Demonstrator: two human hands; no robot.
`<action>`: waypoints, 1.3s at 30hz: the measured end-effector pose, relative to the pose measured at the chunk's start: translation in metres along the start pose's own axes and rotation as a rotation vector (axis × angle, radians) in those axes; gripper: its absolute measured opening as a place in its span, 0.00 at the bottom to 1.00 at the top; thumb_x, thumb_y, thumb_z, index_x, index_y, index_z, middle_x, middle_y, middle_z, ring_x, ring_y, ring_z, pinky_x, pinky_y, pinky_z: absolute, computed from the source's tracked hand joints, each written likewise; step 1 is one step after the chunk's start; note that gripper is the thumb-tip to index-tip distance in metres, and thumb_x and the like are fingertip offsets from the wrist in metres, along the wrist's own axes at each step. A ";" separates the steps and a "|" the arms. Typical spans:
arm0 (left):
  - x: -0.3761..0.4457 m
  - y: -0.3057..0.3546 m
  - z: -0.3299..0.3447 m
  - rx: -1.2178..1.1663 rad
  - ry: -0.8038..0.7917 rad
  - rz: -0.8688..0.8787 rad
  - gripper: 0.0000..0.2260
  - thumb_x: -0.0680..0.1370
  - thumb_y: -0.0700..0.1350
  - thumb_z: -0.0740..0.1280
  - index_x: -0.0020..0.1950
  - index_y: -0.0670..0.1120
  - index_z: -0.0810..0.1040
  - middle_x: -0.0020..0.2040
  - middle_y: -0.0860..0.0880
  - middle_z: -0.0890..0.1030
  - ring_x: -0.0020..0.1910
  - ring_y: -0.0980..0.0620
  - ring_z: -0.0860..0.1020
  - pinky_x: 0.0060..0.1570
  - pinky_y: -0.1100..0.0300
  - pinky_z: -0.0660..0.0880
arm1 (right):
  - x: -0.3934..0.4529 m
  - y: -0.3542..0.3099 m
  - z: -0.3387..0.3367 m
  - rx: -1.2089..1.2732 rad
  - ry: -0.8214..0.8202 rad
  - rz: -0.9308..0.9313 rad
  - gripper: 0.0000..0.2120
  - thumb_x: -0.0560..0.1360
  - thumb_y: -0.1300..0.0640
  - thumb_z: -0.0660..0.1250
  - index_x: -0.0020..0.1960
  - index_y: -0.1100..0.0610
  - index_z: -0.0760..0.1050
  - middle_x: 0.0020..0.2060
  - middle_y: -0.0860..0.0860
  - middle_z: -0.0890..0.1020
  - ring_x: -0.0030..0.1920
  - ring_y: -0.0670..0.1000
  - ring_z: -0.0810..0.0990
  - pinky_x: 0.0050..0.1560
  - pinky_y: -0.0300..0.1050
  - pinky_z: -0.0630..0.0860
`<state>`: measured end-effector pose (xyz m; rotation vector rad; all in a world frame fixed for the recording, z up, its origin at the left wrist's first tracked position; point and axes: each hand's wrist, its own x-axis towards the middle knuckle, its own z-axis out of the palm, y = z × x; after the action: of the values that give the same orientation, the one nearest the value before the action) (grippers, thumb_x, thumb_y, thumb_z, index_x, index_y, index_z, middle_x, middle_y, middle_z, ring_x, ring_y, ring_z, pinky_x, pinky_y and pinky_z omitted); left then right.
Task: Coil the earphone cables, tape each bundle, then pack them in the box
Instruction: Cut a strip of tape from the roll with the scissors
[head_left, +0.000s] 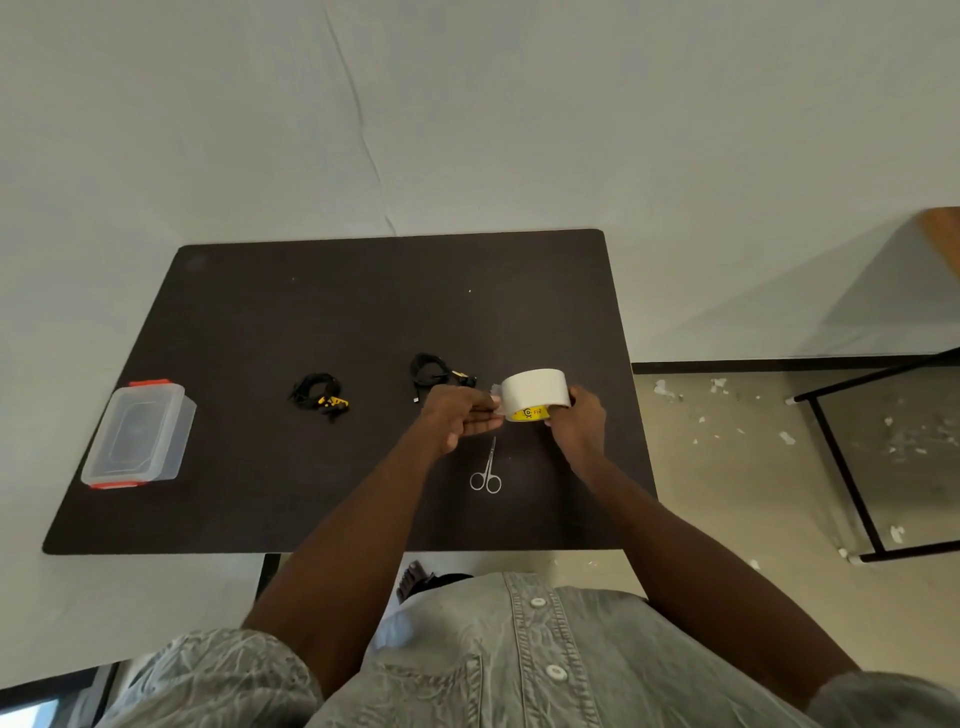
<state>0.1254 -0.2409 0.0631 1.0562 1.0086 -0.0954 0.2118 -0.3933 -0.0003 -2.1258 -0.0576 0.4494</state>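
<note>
- Both hands are on the tape roll (534, 394), held just above the table (311, 493): the right hand (577, 423) is wrapped around the roll's right side and holds it on edge, while the left hand (460, 415) has its fingertips (494, 401) pinched on the loose end at the roll's left side
- Only a short tab of tape seems to be free so far, so I judge the step in hand to be drawing off a strip for a bundle
- To do it well, the right hand should let the roll turn while the left pulls the end straight away to the left, flat and taut, so the strip neither folds on itself nor sticks to the fingers
- A strip just long enough to go once around a coil and overlap itself would serve; longer only tangles
- Scissors (486, 474) lie closed on the table directly below the roll, toward the person, handy for the cut
- One earphone bundle (434, 373) lies just beyond the left hand, partly hidden by it, and looks coiled
- A second earphone bundle (321, 396) with yellow parts sits further left, well apart from the grip; I cannot tell whether either is taped
- Far left of the hands stands the box (139, 434), clear plastic with red clips, its lid apparently on
</note>
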 end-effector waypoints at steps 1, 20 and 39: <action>0.001 0.000 0.000 -0.002 -0.015 -0.005 0.05 0.74 0.30 0.68 0.49 0.33 0.78 0.44 0.38 0.83 0.42 0.44 0.83 0.39 0.55 0.82 | 0.002 0.001 0.000 -0.004 -0.012 -0.001 0.13 0.76 0.64 0.65 0.60 0.60 0.77 0.53 0.54 0.82 0.53 0.52 0.80 0.52 0.54 0.81; 0.022 -0.014 0.012 -0.105 -0.068 -0.013 0.02 0.78 0.31 0.63 0.47 0.36 0.74 0.45 0.36 0.83 0.42 0.43 0.84 0.42 0.53 0.82 | 0.019 0.007 -0.003 0.004 0.008 0.109 0.15 0.76 0.65 0.66 0.62 0.60 0.75 0.56 0.54 0.81 0.56 0.52 0.79 0.54 0.52 0.80; 0.024 -0.015 0.005 -0.021 -0.121 -0.015 0.02 0.77 0.32 0.66 0.48 0.37 0.76 0.50 0.35 0.83 0.49 0.42 0.84 0.48 0.51 0.82 | -0.028 0.009 -0.002 -0.063 0.042 0.185 0.12 0.76 0.62 0.68 0.58 0.61 0.73 0.52 0.55 0.79 0.54 0.54 0.78 0.45 0.43 0.71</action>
<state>0.1346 -0.2430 0.0363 1.0119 0.9064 -0.1589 0.1854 -0.4063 0.0014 -2.2111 0.1523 0.5171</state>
